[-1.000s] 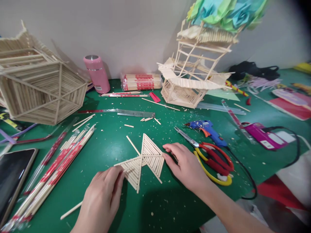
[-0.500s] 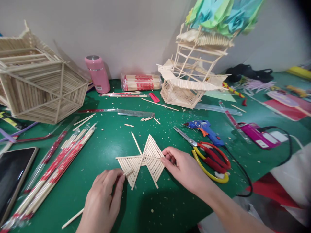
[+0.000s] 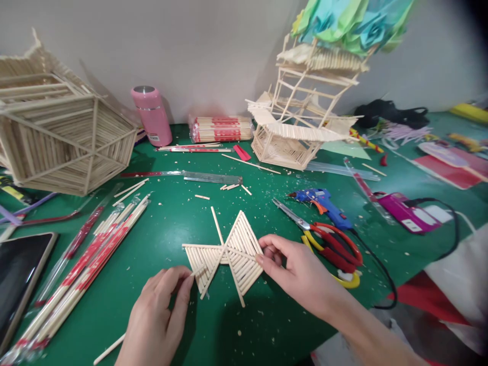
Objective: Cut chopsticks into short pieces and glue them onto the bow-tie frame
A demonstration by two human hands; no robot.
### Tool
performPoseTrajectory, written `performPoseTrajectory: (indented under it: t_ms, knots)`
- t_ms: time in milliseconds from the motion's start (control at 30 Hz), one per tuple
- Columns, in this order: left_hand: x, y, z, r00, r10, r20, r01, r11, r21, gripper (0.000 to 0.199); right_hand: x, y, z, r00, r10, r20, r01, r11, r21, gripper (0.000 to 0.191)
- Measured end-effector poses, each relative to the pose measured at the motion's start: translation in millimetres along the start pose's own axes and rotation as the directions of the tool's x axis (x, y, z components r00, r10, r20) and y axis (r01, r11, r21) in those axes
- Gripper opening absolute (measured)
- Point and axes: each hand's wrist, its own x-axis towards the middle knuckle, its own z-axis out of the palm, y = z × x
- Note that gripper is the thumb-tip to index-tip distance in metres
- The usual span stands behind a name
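A flat panel of thin wooden sticks (image 3: 244,254) lies on the green table, its crossed spokes meeting in the middle and some wedges filled with short parallel sticks. My right hand (image 3: 290,259) pinches the panel's right corner between thumb and fingers. At the panel's left side, my left hand (image 3: 162,305) holds a short wooden stick (image 3: 199,270) between thumb and forefinger, its end over the filled left wedge. Whether that stick touches the wedge I cannot tell. Another stick (image 3: 109,349) lies on the table, partly hidden beneath my left hand.
Right of the panel lie scissors (image 3: 331,244) and a blue glue gun (image 3: 322,203) with a cord. Wrapped sticks (image 3: 87,259) and a phone (image 3: 23,279) lie left. Behind stand a pink bottle (image 3: 153,117) and two stick models (image 3: 91,147), (image 3: 293,132).
The panel has turned slightly clockwise, its lower spoke ends shifting left. My right hand has moved a little right and down with its corner; my left hand has shifted slightly left.
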Motion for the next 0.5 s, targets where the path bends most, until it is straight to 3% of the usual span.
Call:
performPoseTrajectory:
  t_ms: [133, 267, 400, 500]
  knots:
    - [-0.3, 0.9, -4.4, 0.999, -0.034, 0.034, 0.036, 0.998, -0.046, 0.014, 2.9, -2.7, -1.6, 0.999, -0.006, 0.044, -0.001, 0.986, 0.165, 0.013]
    - [1.4, 6.1, -11.8, 0.981, -0.134, 0.139, 0.157, 0.972, -0.172, 0.018, 8.3, -3.3, -2.8, 0.997, 0.001, 0.077, -0.029, 0.927, 0.374, 0.018]
    - [6.4, 8.6, -19.6, 0.946, -0.205, 0.251, 0.283, 0.899, -0.334, 0.022, 9.4, -1.3, -4.4, 0.991, 0.009, 0.133, -0.076, 0.854, 0.515, 0.020]
    - [11.6, 10.8, -25.1, 0.909, -0.213, 0.357, 0.368, 0.812, -0.453, 0.026, 7.2, 1.3, -5.5, 0.993, -0.029, 0.117, -0.042, 0.828, 0.559, 0.021]
